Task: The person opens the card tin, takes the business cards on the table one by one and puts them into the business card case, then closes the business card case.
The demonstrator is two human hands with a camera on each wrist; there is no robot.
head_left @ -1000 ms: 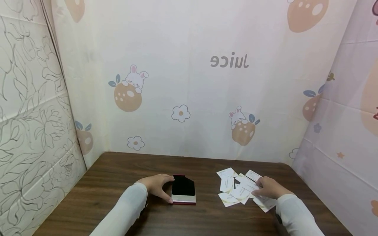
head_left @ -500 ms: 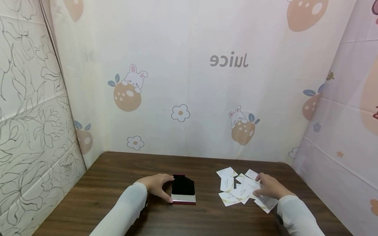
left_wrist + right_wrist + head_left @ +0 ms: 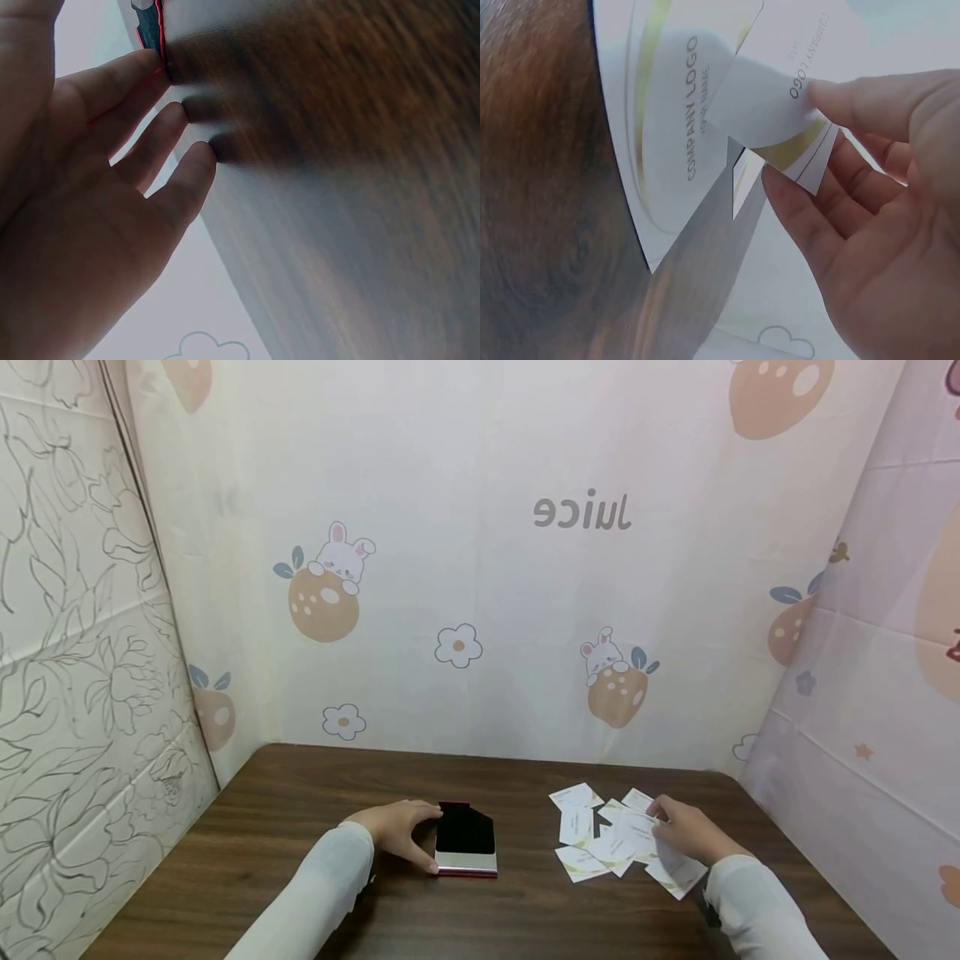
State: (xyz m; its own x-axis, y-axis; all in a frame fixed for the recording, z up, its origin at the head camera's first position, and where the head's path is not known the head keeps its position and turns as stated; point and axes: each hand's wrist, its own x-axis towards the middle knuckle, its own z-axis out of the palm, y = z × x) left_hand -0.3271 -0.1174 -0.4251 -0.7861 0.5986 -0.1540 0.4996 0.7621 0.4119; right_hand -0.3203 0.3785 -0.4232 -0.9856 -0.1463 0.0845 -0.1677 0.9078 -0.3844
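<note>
A black card case (image 3: 466, 842) with a red rim and a silver front strip lies on the dark wooden table (image 3: 300, 827). My left hand (image 3: 433, 839) brackets its left side, thumb at the far corner and a finger at the near corner. In the left wrist view the index fingertip of my left hand (image 3: 180, 105) touches the case's red edge (image 3: 152, 30); the other fingertips rest on the table. White business cards (image 3: 592, 839) lie scattered to the right. My right hand (image 3: 660, 827) rests on that pile. Its thumb (image 3: 870, 97) and fingers pinch one curled card (image 3: 761, 105) printed "COMPANY LOGO".
Patterned cloth walls (image 3: 480, 610) close the table in at the back and on both sides. Bare wood (image 3: 525, 827) separates the case from the cards. More bare wood lies to the left of my left arm.
My right hand has shifted slightly away from me over the cards and has lifted one card's edge. My left hand and the case have not moved.
</note>
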